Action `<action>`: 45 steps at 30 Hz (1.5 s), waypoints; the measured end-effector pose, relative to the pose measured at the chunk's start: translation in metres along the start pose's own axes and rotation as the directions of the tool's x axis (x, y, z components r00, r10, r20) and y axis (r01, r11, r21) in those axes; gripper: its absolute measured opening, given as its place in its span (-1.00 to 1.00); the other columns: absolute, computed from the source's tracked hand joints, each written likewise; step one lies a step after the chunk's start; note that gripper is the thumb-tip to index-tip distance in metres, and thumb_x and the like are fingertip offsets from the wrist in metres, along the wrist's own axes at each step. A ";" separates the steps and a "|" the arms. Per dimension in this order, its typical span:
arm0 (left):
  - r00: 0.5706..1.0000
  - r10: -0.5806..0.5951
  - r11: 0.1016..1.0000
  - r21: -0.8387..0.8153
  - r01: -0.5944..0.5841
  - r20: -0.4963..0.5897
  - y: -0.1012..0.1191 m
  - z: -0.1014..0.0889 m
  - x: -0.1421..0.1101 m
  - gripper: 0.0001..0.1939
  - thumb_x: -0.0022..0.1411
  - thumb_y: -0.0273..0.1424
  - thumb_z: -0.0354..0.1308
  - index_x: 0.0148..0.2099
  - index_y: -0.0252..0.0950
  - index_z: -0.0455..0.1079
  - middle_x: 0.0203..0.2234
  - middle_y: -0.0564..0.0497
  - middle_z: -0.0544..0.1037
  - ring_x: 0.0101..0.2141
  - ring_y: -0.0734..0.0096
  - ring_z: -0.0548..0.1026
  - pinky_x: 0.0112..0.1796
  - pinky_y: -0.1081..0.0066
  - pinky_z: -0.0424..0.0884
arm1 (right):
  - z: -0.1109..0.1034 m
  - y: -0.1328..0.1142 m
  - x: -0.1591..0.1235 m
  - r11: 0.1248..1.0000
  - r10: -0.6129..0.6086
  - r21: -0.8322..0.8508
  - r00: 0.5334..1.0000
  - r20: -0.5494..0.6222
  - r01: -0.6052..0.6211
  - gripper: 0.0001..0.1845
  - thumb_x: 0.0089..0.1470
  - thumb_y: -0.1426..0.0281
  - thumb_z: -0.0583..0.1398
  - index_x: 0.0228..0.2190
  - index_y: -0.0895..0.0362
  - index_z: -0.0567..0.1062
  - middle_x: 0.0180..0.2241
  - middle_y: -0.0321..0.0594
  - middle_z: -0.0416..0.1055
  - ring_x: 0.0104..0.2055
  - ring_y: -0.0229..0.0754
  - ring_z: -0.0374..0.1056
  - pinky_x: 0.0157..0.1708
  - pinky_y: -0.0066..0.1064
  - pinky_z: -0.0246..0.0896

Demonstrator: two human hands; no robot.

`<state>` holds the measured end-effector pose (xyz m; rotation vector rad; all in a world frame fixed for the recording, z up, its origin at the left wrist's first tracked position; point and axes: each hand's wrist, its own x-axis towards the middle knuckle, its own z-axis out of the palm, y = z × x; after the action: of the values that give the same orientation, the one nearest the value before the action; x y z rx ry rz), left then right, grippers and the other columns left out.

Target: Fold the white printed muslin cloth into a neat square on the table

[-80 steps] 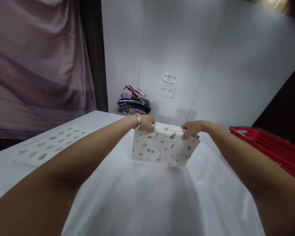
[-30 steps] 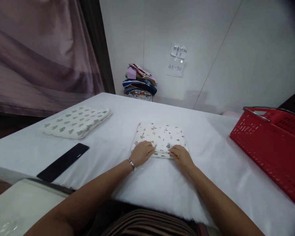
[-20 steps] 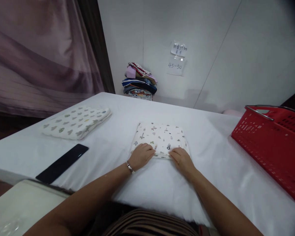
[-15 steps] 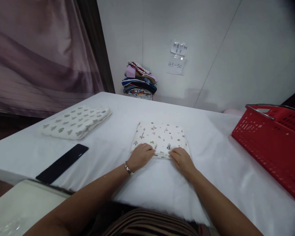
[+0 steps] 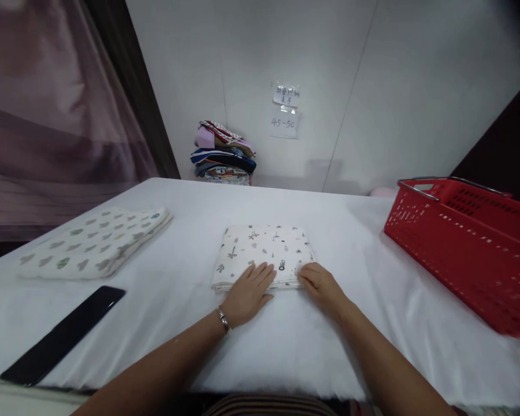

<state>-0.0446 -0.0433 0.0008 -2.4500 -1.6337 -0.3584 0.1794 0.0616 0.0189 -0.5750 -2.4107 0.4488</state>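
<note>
A white cloth (image 5: pixel 260 248) with small grey and brown prints lies folded into a flat rectangle in the middle of the table. My left hand (image 5: pixel 248 292), with a metal bracelet at the wrist, rests on its near left edge, fingers stretched out flat. At the near right corner my right hand (image 5: pixel 323 284) has its fingers curled in a pinch on the cloth's edge. The folded layers show along the near side between my hands. To the left lies another folded white cloth (image 5: pixel 95 240) with grey cloud-like prints, apart from both hands.
The table has a white cover (image 5: pixel 260 346). A black flat slab (image 5: pixel 65 335) lies at the front left. A red plastic basket (image 5: pixel 463 254) with metal handles stands on the right. Behind the table is a stack of folded fabrics (image 5: pixel 223 153) by the wall, with paper signs (image 5: pixel 285 122) above.
My left hand has gone from curled fingers at the near edge to lying flat on the cloth. My right hand stays at the near right corner. The view has shifted.
</note>
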 end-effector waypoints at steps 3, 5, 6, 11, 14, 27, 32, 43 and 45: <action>1.000 -0.005 1.000 0.020 0.005 -0.005 0.000 -0.001 0.001 -0.51 0.29 -0.24 -0.19 0.22 -0.26 -0.03 0.17 -0.04 0.12 0.17 0.25 0.02 0.12 0.14 -0.04 | -0.014 0.015 -0.004 0.979 0.196 0.076 0.975 -0.108 -0.189 -0.79 0.09 0.38 0.03 -0.42 0.10 0.45 -0.38 -0.18 0.40 -0.29 -0.19 0.28 -0.30 -0.37 0.19; 1.000 -0.009 1.000 0.027 0.009 -0.012 0.000 -0.001 0.004 -0.53 0.30 -0.25 -0.19 0.21 -0.26 0.00 0.16 -0.03 0.15 0.16 0.26 0.05 0.11 0.16 -0.01 | -0.019 0.024 -0.005 0.932 0.358 0.136 0.916 -0.180 -0.337 -0.78 0.06 0.35 0.02 -0.44 0.11 0.45 -0.40 -0.20 0.40 -0.32 -0.19 0.29 -0.33 -0.40 0.18; 1.000 -0.011 1.000 0.029 0.012 -0.015 0.000 -0.001 0.005 -0.54 0.30 -0.25 -0.19 0.20 -0.26 0.02 0.15 -0.03 0.17 0.15 0.26 0.07 0.11 0.16 0.00 | -0.020 0.027 -0.006 0.898 0.434 0.165 0.880 -0.192 -0.407 -0.78 0.05 0.33 0.03 -0.44 0.12 0.45 -0.41 -0.21 0.40 -0.34 -0.20 0.29 -0.35 -0.42 0.17; 0.999 -0.017 0.999 0.041 0.019 -0.040 0.000 -0.001 0.007 -0.56 0.29 -0.27 -0.17 0.18 -0.27 0.06 0.12 -0.05 0.21 0.13 0.26 0.13 0.10 0.13 0.03 | -0.016 0.032 -0.007 0.771 0.628 0.209 0.772 -0.096 -0.602 -0.75 -0.02 0.27 0.05 -0.56 0.13 0.42 -0.59 -0.33 0.33 -0.50 -0.27 0.22 -0.50 -0.50 0.07; 0.999 -0.013 0.999 0.036 0.015 -0.050 0.001 -0.002 0.008 -0.57 0.29 -0.27 -0.17 0.17 -0.27 0.07 0.12 -0.05 0.22 0.12 0.26 0.14 0.09 0.13 0.05 | -0.015 0.025 -0.005 0.764 0.635 0.196 0.770 -0.057 -0.615 -0.71 -0.02 0.21 0.05 -0.61 0.13 0.37 -0.64 -0.37 0.25 -0.55 -0.31 0.16 -0.55 -0.51 0.00; 1.000 -0.012 0.998 0.058 0.014 -0.028 0.000 0.001 0.009 -0.58 0.27 -0.29 -0.14 0.14 -0.26 0.13 0.11 -0.04 0.24 0.11 0.24 0.15 0.04 0.18 0.09 | -0.023 0.006 0.001 0.685 0.726 -0.014 0.682 0.092 -0.728 -0.69 -0.08 0.12 0.13 -0.58 0.10 0.43 -0.55 -0.31 0.40 -0.49 -0.28 0.24 -0.51 -0.48 -0.04; 0.999 -0.010 0.999 0.046 0.012 -0.041 -0.001 0.002 0.008 -0.58 0.26 -0.30 -0.14 0.14 -0.25 0.13 0.10 -0.03 0.25 0.10 0.25 0.15 0.04 0.19 0.09 | -0.022 0.002 0.003 0.691 0.723 -0.051 0.688 0.067 -0.721 -0.71 -0.09 0.13 0.14 -0.57 0.10 0.42 -0.54 -0.32 0.40 -0.48 -0.28 0.24 -0.52 -0.48 -0.06; 0.998 -0.005 0.999 0.042 0.007 -0.055 -0.003 0.005 0.007 -0.58 0.25 -0.31 -0.12 0.15 -0.23 0.12 0.11 -0.01 0.23 0.11 0.25 0.14 0.05 0.18 0.09 | -0.016 -0.001 0.005 0.681 0.732 -0.067 0.679 0.056 -0.729 -0.74 -0.08 0.17 0.15 -0.58 0.10 0.43 -0.53 -0.30 0.41 -0.47 -0.26 0.24 -0.51 -0.46 -0.06; 0.998 -0.007 0.999 0.038 0.009 -0.055 -0.003 0.004 0.007 -0.58 0.25 -0.31 -0.12 0.15 -0.23 0.12 0.11 0.00 0.24 0.11 0.25 0.15 0.04 0.18 0.10 | -0.014 -0.001 0.005 0.682 0.731 -0.083 0.681 0.046 -0.727 -0.72 -0.08 0.15 0.15 -0.58 0.10 0.43 -0.52 -0.29 0.42 -0.46 -0.25 0.24 -0.51 -0.46 -0.07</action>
<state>-0.0443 -0.0347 -0.0008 -2.3851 -1.6131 -0.3887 0.1843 0.0655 0.0327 -1.6003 -2.1700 0.7349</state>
